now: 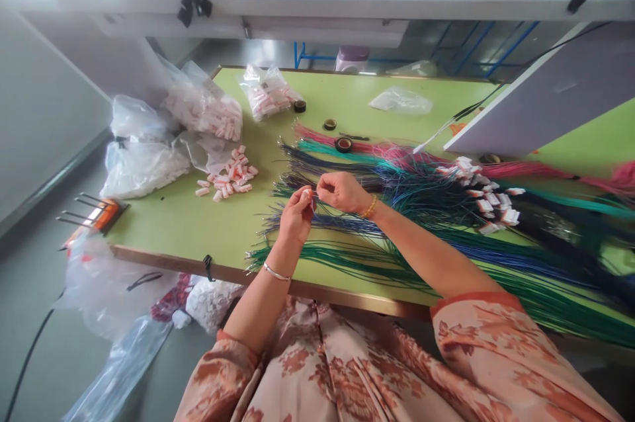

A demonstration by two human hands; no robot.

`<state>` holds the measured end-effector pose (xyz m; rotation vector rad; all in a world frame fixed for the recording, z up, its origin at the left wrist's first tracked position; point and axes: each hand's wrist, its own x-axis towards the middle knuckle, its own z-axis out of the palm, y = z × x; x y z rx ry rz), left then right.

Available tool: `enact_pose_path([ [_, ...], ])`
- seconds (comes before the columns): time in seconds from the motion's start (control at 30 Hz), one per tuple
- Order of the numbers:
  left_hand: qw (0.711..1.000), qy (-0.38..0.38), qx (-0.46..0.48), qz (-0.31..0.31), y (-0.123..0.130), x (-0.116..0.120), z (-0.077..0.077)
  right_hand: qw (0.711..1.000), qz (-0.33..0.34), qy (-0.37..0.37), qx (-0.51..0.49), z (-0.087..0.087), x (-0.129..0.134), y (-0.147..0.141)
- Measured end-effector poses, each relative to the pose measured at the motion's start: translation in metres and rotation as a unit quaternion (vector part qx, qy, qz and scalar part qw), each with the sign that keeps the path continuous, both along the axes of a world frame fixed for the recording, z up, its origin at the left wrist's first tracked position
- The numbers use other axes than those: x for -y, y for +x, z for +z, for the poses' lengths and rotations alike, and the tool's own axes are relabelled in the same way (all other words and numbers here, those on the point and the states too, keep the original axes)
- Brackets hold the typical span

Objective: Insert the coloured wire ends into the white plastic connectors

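Note:
My left hand [296, 215] is closed in a pinch on a small whitish connector housing [308, 193], which its fingers partly cover. Close beside it, my right hand [343, 192] has thumb and finger pressed together at a thin wire end that is barely visible. Beneath both hands lie long bundles of dark wires [332, 167], blue wires [342, 223] and green wires [337, 253], their metal-tipped ends pointing left. A pile of loose white-and-orange connector housings [231, 176] sits to the left. Wires fitted with white connectors [491, 200] lie to the right.
Bags of housings [203, 104] stand at the back left, another bag [268, 91] beside them. Rolls of black tape [343, 144] lie past the wires. An orange pronged holder [102, 215] is at the green table's [173, 230] left edge. A white shelf [317, 5] spans above.

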<state>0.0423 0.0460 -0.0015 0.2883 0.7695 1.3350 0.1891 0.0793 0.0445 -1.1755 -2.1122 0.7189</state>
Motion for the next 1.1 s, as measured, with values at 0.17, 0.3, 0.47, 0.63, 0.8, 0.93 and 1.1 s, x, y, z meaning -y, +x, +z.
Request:
enact_pose_path([
  [0.17,1.000,-0.004,-0.002,-0.001,0.001,0.000,0.001,0.999,-0.020,0.015,0.023,-0.002,0.003,0.000],
  [0.3,1.000,0.003,-0.013,-0.005,0.000,0.000,0.000,0.999,-0.025,0.018,0.028,-0.004,0.004,0.000],
  [0.47,0.999,0.026,-0.042,-0.006,0.001,0.000,-0.001,0.999,-0.022,0.018,0.029,-0.002,0.006,0.001],
  [0.63,0.994,0.054,-0.099,-0.001,0.004,0.003,-0.003,0.997,0.000,0.057,0.047,-0.004,0.007,0.000],
  [0.8,0.991,0.031,-0.127,-0.002,0.005,0.005,-0.004,0.990,0.026,0.120,0.073,-0.015,0.010,0.000],
  [0.93,0.995,0.028,-0.094,0.004,0.003,0.002,-0.003,0.994,0.025,0.100,0.045,-0.019,0.009,0.003],
  [1.1,0.994,0.019,-0.103,0.004,0.005,0.002,-0.004,0.994,0.013,0.094,0.060,-0.022,0.010,-0.001],
])
